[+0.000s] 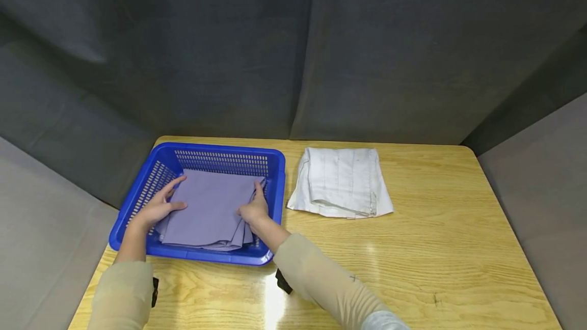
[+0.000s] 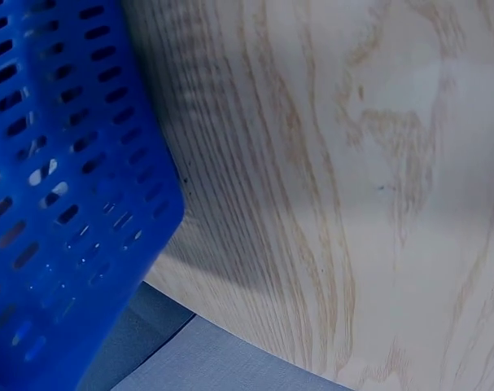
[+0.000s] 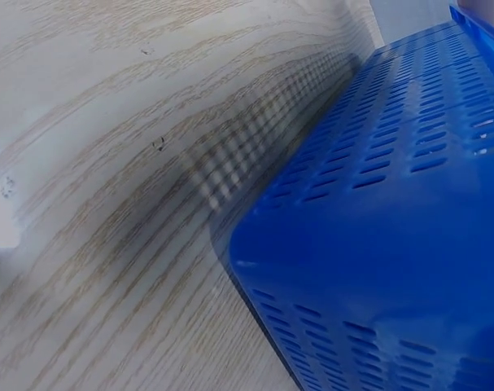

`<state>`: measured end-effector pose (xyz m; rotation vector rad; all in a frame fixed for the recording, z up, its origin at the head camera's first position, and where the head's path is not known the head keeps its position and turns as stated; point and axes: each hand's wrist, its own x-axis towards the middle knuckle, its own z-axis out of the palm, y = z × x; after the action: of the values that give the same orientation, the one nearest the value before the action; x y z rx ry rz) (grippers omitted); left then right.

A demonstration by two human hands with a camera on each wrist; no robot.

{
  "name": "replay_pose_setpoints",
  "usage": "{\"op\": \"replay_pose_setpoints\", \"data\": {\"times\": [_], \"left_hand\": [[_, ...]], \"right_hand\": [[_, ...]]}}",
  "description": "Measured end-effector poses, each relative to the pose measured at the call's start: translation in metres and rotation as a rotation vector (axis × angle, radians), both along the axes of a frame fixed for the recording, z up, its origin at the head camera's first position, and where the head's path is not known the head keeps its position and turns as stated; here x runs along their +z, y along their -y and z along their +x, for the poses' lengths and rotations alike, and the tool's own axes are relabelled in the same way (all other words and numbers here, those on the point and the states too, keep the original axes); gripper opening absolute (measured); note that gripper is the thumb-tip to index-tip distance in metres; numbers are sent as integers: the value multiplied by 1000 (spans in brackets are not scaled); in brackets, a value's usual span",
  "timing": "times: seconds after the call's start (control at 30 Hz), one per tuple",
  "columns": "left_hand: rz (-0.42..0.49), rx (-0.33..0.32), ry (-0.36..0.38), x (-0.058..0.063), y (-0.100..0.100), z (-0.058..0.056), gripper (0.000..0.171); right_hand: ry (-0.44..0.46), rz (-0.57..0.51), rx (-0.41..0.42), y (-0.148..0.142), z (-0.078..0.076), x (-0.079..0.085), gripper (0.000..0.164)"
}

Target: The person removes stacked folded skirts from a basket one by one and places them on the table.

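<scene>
A folded lavender cloth (image 1: 206, 208), with several layers showing at its lower right corner, lies inside a blue plastic basket (image 1: 215, 147). My left hand (image 1: 158, 210) is at the cloth's left side, thumb over its top face and fingers stretched along the edge. On the opposite side my right hand (image 1: 254, 210) touches the cloth, its index finger straight towards the upper right corner; its other fingers are partly hidden. Both wrist views show the basket's slotted outer walls, in the left one (image 2: 76, 122) and in the right one (image 3: 377, 228), with the cloth out of sight.
To the right of the basket a folded white garment (image 1: 341, 182) with stitched seams lies on the wooden table (image 1: 435, 248). Dark curtains (image 1: 390, 55) hang behind the table. Grey panels (image 1: 550, 192) stand along its sides.
</scene>
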<state>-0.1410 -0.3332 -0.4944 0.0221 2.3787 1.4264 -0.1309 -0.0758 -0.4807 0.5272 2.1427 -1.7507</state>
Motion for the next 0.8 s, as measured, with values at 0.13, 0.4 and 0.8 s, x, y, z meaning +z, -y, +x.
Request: {"op": "replay_pose_setpoints", "data": {"times": [0.13, 0.4, 0.8], "left_hand": [[11, 11, 0, 4, 0, 3, 79], [-1, 26, -5, 11, -1, 6, 77], [-15, 37, -67, 15, -3, 8, 75]], "right_hand": [[-29, 7, 29, -2, 1, 2, 98], [-116, 3, 83, -10, 0, 11, 97], [-159, 13, 153, -18, 0, 24, 93]]}}
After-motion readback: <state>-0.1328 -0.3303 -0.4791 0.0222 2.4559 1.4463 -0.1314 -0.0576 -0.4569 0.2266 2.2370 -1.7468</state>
